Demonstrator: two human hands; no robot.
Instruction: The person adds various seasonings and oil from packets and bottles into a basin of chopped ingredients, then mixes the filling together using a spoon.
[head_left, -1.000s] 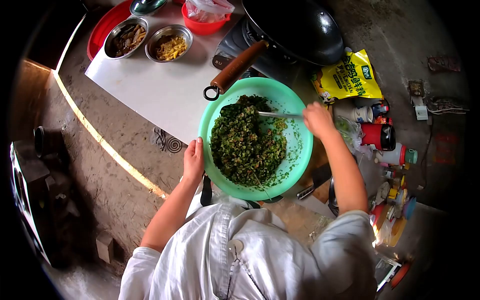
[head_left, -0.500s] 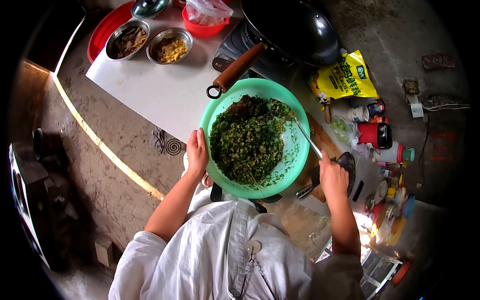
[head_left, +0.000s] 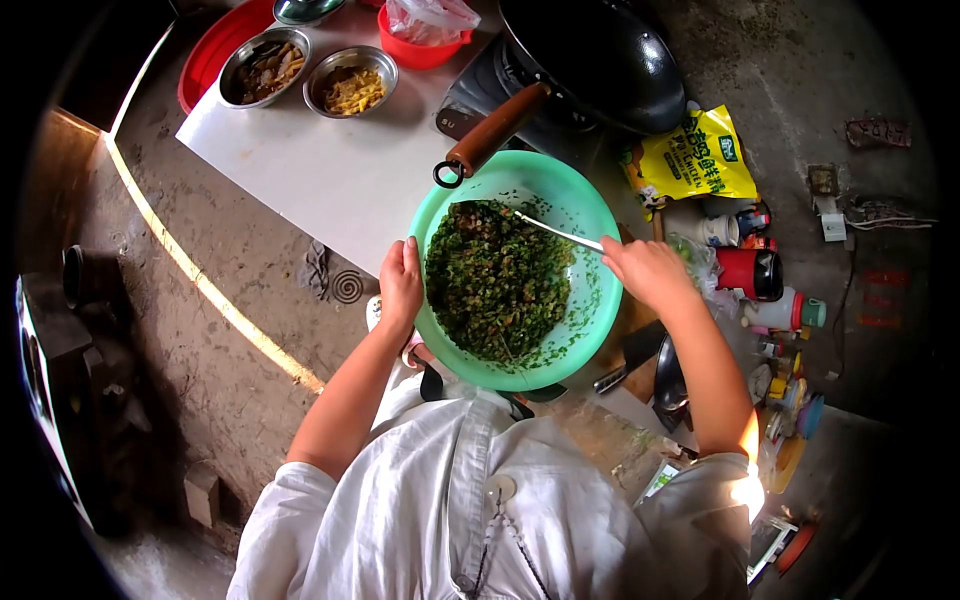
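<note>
A light green basin [head_left: 585,195] sits in front of me with a chopped green filling [head_left: 495,290] heaped inside it, flecked with brown bits. My left hand [head_left: 401,284] is closed on the basin's left rim. In my right hand [head_left: 648,270] is the handle of a metal spoon [head_left: 560,232], held over the right rim. The spoon's far end is sunk in the filling at the upper middle, so its tip is hidden. Scraps of green cling to the basin's right inner wall.
A black wok [head_left: 600,60] on a stove has its wooden handle [head_left: 498,130] reaching over the basin's upper rim. Two metal bowls of food [head_left: 268,65] stand at upper left. A yellow seasoning bag [head_left: 700,155], jars and a cleaver [head_left: 635,355] lie to the right.
My right hand has moved up, and the spoon has swung left, from the filling's right edge to its upper middle. The filling there is pushed leftward. My left hand keeps its hold.
</note>
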